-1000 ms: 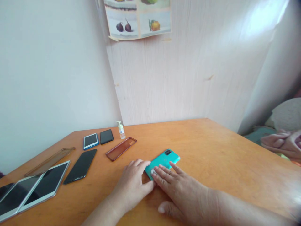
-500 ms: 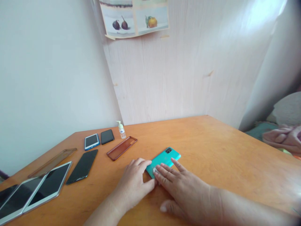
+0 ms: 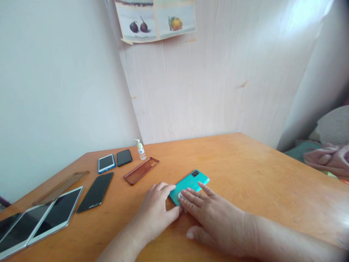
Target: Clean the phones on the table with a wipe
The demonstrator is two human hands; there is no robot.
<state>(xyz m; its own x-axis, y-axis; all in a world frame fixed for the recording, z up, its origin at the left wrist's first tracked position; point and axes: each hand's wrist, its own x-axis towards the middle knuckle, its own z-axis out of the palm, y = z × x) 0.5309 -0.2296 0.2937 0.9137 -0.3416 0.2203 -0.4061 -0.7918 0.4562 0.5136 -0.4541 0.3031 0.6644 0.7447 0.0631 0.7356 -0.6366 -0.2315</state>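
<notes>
A turquoise smartphone (image 3: 188, 183) lies back side up on the table, its black camera block at the far end. My left hand (image 3: 155, 203) holds the near end steady, with the thumb on one edge and the fingers on the other. Over the phone's back, my right hand (image 3: 209, 214) presses a small white wipe (image 3: 180, 196) beneath its outstretched fingertips. Most of the wipe is hidden under those fingers. The right thumb is spread apart, low over the tabletop.
On the wooden table (image 3: 245, 171) stand a pump bottle (image 3: 141, 151) and a reddish clear phone case (image 3: 141, 171). To the left lie a brownish case (image 3: 62, 187), a black phone (image 3: 96, 193), a blue-edged phone (image 3: 106, 163), a dark phone (image 3: 124, 158) and white-framed tablets (image 3: 56, 214).
The hands and the phone keep almost the same places. My right fingers show only a very slight shift on the phone's back, and the view tilts a little.
</notes>
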